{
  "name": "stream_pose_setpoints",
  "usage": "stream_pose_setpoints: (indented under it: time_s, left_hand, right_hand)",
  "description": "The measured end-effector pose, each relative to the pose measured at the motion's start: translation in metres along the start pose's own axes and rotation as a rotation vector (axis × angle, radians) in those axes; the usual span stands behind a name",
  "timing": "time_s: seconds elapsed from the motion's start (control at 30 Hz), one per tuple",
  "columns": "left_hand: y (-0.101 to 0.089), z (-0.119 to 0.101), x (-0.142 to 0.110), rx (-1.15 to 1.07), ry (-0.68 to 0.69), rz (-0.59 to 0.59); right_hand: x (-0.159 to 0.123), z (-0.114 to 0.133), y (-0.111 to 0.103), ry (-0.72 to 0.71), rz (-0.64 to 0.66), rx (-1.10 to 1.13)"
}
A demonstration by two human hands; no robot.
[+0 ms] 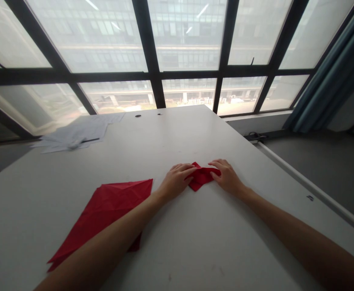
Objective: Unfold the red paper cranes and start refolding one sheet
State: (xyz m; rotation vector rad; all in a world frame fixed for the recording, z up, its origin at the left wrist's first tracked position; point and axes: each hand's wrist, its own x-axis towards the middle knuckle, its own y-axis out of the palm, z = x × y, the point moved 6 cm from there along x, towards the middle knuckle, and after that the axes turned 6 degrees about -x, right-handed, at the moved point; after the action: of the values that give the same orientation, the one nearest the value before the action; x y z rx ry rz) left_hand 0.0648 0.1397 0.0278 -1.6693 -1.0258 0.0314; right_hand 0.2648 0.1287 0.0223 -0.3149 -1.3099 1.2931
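Observation:
A small folded piece of red paper point(199, 178) lies on the white table between my two hands. My left hand point(177, 179) is closed on its left side, fingers over the top and thumb at the near edge. My right hand point(226, 176) pinches the right end between thumb and fingers. A pointed corner of the paper faces me, and another sticks up at the far side. Beneath and beside my left forearm, a larger creased sheet of red paper point(110, 202) rests on the table, partly hidden by the arm.
White paper sheets point(74, 131) with a dark pen point(90, 140) on them lie at the far left of the white table point(177, 137). A small dark object point(310, 198) sits near the right edge. Windows stand beyond, and a blue curtain point(325, 68) hangs at right.

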Motion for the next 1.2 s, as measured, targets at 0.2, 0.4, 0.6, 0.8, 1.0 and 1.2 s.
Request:
stream_pose_setpoints:
  time_s: [0.2, 0.4, 0.6, 0.8, 1.0, 1.2]
  left_hand:
    - [0.000, 0.000, -0.002, 0.054, -0.009, 0.048]
    - [-0.004, -0.004, 0.000, 0.155, -0.014, 0.063]
    - [0.006, -0.019, -0.002, 0.099, 0.087, 0.131]
    - [0.021, -0.021, -0.010, 0.075, 0.036, 0.319]
    - [0.021, -0.019, -0.010, 0.077, 0.026, 0.338]
    - [0.023, -0.019, -0.010, 0.081, 0.066, 0.343]
  right_hand:
    - [-0.004, 0.013, 0.006, -0.121, 0.159, -0.193]
    - [-0.011, 0.013, 0.016, -0.168, 0.366, -0.321]
    - [-0.015, 0.006, 0.026, -0.126, 0.484, -0.282]
    - [-0.014, -0.009, 0.017, 0.036, 0.406, -0.343]
    - [-0.014, 0.018, 0.000, 0.131, 0.175, -0.370]
    - [-0.030, 0.059, 0.030, -0.021, 0.421, -0.237]
